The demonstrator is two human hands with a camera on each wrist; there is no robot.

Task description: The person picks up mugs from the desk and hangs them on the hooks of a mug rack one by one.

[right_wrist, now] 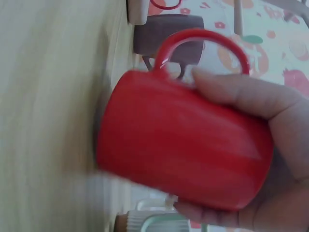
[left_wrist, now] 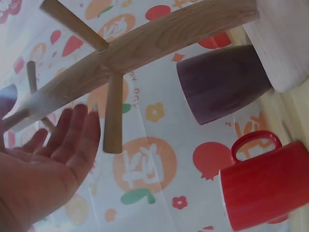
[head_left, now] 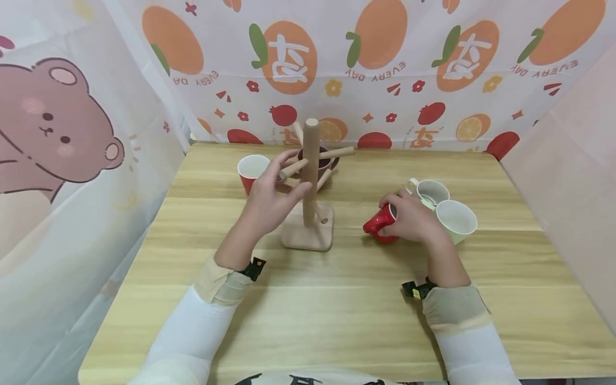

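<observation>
A wooden mug rack (head_left: 311, 176) with several pegs stands upright on its square base. My left hand (head_left: 273, 200) is beside its upper pegs, fingers loosely bent and holding nothing; whether the thumb touches the post cannot be told. In the left wrist view, that hand (left_wrist: 58, 164) lies close to the pegs. My right hand (head_left: 409, 216) grips a red mug (head_left: 385, 222) by its body. The right wrist view shows this mug (right_wrist: 183, 140) tilted, its handle free, with the thumb near the handle.
A second red mug (head_left: 251, 170) stands left of the rack, and a dark purple mug (left_wrist: 222, 84) behind it. Two pale mugs stand beside my right hand, a rear one (head_left: 433, 191) and a light green one (head_left: 457, 219). Patterned cloth (head_left: 337, 80) hangs along the table's back edge.
</observation>
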